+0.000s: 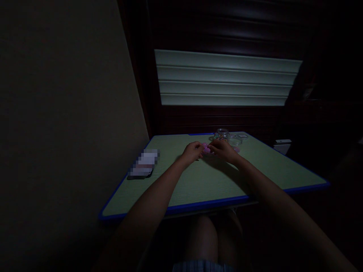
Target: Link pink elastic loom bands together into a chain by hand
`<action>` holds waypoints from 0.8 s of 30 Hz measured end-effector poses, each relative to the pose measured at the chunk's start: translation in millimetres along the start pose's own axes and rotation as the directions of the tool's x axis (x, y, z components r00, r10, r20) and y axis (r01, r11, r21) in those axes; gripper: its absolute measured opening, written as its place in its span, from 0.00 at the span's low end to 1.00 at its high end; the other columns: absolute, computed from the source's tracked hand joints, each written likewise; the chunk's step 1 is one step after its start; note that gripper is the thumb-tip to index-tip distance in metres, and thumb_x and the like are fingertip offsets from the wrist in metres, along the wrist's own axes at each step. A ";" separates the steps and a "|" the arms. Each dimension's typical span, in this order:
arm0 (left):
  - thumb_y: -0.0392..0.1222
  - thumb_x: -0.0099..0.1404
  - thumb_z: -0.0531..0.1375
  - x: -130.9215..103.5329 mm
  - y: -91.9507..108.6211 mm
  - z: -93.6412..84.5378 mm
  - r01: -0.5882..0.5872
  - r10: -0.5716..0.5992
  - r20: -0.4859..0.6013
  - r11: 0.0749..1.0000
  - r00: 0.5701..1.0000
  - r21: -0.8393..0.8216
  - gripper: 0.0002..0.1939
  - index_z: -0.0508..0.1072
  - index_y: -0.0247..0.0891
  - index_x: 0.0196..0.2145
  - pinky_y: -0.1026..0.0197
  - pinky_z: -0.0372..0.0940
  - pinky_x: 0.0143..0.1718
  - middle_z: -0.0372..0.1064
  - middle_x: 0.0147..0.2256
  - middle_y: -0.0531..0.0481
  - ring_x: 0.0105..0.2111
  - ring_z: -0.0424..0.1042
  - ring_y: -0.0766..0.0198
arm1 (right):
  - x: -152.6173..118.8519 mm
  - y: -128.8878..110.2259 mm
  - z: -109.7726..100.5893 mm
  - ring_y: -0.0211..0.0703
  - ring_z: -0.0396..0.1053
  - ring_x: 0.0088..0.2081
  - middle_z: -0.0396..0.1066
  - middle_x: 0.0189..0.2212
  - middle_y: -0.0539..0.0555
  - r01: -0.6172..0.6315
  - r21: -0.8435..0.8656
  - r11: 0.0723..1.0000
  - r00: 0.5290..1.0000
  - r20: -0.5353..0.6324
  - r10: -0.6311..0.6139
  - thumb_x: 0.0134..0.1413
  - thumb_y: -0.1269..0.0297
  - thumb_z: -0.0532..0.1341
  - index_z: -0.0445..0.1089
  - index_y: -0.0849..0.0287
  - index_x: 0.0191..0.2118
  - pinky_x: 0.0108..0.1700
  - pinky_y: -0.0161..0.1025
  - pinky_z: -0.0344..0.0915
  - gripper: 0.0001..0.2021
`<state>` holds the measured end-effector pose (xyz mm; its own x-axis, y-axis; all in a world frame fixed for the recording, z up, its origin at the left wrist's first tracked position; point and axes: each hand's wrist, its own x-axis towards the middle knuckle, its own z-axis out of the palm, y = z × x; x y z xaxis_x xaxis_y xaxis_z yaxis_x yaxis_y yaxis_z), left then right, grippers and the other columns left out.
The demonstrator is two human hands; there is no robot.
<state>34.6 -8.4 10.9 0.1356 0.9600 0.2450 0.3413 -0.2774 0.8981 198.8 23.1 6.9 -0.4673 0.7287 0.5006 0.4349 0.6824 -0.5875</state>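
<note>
Between my two hands is a small pink-purple thing, whose exact kind I cannot make out in the dim light. My left hand pinches its left side, with the fingers bent together. From the right, my right hand closes its fingertips on the other side of it. Just behind my right hand stands a clear jar without a lid, holding many small colourful rings. Another bit of pink shows on the table beside my right wrist.
The pale green table has a blue rim. Clear round containers or lids lie right of the jar. A blurred-out pale packet-like object lies at the table's left edge. A wall rises close on the left, and a slatted panel stands behind.
</note>
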 end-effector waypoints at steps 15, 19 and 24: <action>0.43 0.56 0.52 3.2 -4.9 -0.3 -0.005 0.006 -0.035 1.000 0.999 0.022 0.08 0.63 0.35 0.26 0.71 0.56 0.17 0.61 0.18 0.55 0.17 0.61 0.72 | 0.0 -1.9 -2.4 0.34 0.62 0.22 0.66 0.20 0.52 -0.024 -0.035 0.999 0.998 -0.062 0.022 0.54 0.54 0.49 0.64 0.63 0.24 0.25 0.31 0.56 0.19; 0.44 0.56 0.52 3.5 -5.4 -0.3 -0.003 0.003 -0.034 1.000 0.999 0.021 0.08 0.63 0.35 0.27 0.71 0.55 0.17 0.61 0.18 0.55 0.17 0.61 0.73 | -0.1 -0.3 -1.0 0.33 0.61 0.22 0.65 0.19 0.51 -0.009 -0.032 0.999 0.998 -0.060 0.007 0.53 0.53 0.49 0.64 0.63 0.24 0.24 0.31 0.55 0.19; 0.44 0.56 0.52 3.1 -4.4 -0.1 0.007 -0.007 -0.028 1.000 1.000 0.017 0.08 0.64 0.35 0.27 0.72 0.55 0.17 0.61 0.19 0.55 0.18 0.62 0.73 | -0.8 -2.2 -0.5 0.33 0.60 0.22 0.64 0.20 0.51 0.015 -0.009 1.000 0.999 -0.031 -0.016 0.52 0.53 0.51 0.66 0.64 0.26 0.24 0.31 0.55 0.18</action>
<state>33.4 -4.3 7.8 0.1071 0.9626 0.2490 0.3577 -0.2710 0.8937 198.6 21.0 8.2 -0.4499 0.7193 0.5293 0.4346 0.6941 -0.5739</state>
